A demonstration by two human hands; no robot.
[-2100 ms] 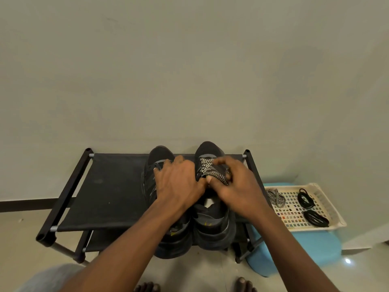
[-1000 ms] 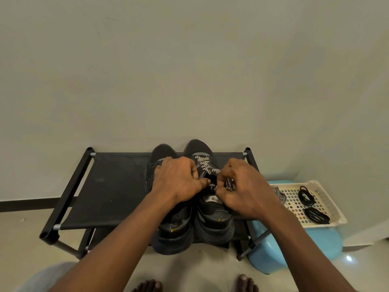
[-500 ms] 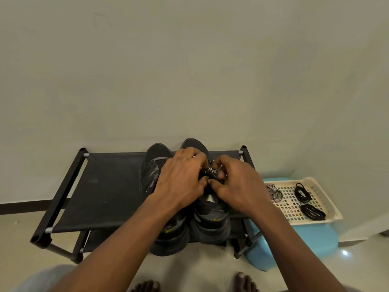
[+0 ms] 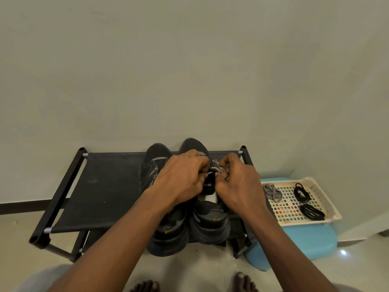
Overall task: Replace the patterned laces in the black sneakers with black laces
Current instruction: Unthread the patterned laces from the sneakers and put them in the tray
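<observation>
On black sneaker point(image 4: 210, 220), speckled black-white lace point(image 4: 217, 169)

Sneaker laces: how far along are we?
Done: one coiled patterned lace lies in the tray, so one sneaker seems stripped. In hand: left hand and right hand pinch the patterned lace on the right-hand sneaker, apparently unthreading it. Left: both black lace bundles sit in the tray, so neither sneaker is relaced yet.
</observation>
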